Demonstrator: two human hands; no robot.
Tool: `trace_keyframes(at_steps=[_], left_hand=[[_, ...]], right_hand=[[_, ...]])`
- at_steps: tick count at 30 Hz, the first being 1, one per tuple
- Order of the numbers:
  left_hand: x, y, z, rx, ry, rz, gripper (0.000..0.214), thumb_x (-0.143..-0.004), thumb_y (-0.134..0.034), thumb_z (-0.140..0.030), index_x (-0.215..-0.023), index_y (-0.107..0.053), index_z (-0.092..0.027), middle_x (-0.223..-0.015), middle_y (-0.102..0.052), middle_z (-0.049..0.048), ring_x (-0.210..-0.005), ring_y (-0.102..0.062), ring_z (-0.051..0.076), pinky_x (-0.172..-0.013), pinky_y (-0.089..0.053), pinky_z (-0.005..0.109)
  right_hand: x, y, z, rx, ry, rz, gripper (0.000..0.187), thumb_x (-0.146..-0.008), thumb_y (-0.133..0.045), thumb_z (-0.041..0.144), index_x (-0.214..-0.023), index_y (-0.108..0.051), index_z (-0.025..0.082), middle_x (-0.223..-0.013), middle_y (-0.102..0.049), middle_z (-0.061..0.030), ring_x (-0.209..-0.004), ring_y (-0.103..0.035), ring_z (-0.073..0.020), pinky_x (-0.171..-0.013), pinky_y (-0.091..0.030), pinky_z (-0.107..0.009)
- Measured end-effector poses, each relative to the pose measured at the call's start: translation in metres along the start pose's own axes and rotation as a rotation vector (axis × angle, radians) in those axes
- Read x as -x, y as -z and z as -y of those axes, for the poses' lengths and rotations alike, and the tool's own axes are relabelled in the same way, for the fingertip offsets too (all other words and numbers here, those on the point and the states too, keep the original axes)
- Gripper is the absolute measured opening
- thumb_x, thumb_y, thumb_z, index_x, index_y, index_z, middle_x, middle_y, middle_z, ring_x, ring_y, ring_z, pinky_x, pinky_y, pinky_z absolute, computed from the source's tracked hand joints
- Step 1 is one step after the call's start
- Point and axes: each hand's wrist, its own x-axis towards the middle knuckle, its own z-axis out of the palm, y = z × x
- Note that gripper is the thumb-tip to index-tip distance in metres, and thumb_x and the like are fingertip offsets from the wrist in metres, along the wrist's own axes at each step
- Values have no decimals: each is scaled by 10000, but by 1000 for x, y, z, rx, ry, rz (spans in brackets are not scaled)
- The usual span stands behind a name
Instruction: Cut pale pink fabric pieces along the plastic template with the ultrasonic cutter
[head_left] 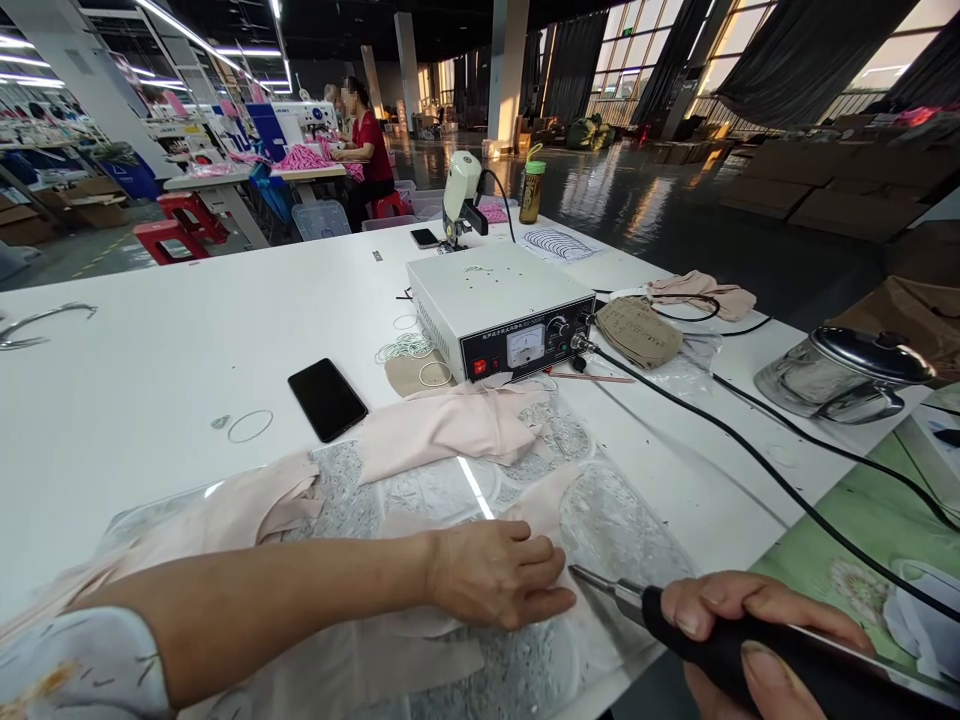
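My left hand (501, 574) reaches across from the left, its fingers curled and pressing down on a thin, pale pink fabric piece (551, 500). Beneath the cloth lies a clear, textured plastic mat (611, 510). In my right hand (757, 625) is a black-handled ultrasonic cutter (660, 612), gripped like a thick pen. Its pointed metal tip sits just right of my left fingertips, close to the cloth; whether it touches cannot be told. More pale pink fabric lies at the mat's far edge (450, 425) and on its left side (217, 500).
A white control box (517, 310) with a dial stands behind the mat; a black cable (720, 420) runs from it to the right. Around it lie a phone (328, 400), brown templates (637, 330), a lidded glass jug (832, 375) and a bottle (532, 190). A person in red (367, 145) sits farther back.
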Motion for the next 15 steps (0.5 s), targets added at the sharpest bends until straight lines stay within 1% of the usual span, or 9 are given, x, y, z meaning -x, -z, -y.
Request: trace_keyframes(at_steps=[2, 4, 7, 9, 12, 15], left_hand=[[-1, 0, 0, 6, 4, -6, 173, -1004, -503, -185, -944, -646, -109, -930, -651, 128, -781, -576, 175, -596, -354, 283], [-1, 0, 1, 10, 7, -17, 176, -1004, -498, -180, -943, -647, -108, -923, -653, 125, -776, -576, 174, -593, -354, 282], [-2, 2, 2, 10, 4, -13, 181, -1006, -491, -177, -935, -643, -109, -928, -655, 126, -767, -576, 169, -584, -356, 280], [-3, 3, 2, 5, 6, 3, 195, -1011, -479, -176, -915, -637, -115, -934, -655, 126, -763, -577, 163, -583, -364, 275], [-4, 5, -1, 13, 11, 18, 212, -1015, -468, -177, -895, -635, -120, -922, -660, 124, -756, -584, 158, -583, -384, 266], [-5, 6, -7, 38, 24, 41, 208, -1016, -471, -185, -902, -635, -126, -912, -665, 119, -751, -597, 150, -597, -416, 256]], right_hand=[[-2, 0, -1, 16, -4, 32, 93, -844, -636, 261, -858, -545, 258, -761, -537, 0, -618, -565, -155, -577, -555, -352], [-4, 0, -2, 48, 37, 49, 102, -845, -629, 238, -858, -528, 250, -753, -549, 2, -611, -578, -155, -574, -553, -342], [-6, -1, -4, 107, 120, 50, 103, -858, -613, 224, -853, -512, 241, -744, -571, 3, -602, -588, -145, -573, -548, -313], [-6, -1, -5, 123, 136, 34, 100, -865, -609, 238, -854, -510, 238, -744, -579, 0, -605, -594, -144, -570, -545, -304], [-4, 2, -4, 96, 75, 38, 102, -847, -622, 238, -853, -519, 233, -740, -581, -8, -600, -603, -157, -558, -551, -326], [2, 8, 0, -3, 49, 41, 74, -837, -619, 246, -859, -550, 231, -724, -561, -9, -570, -584, -156, -517, -551, -338]])
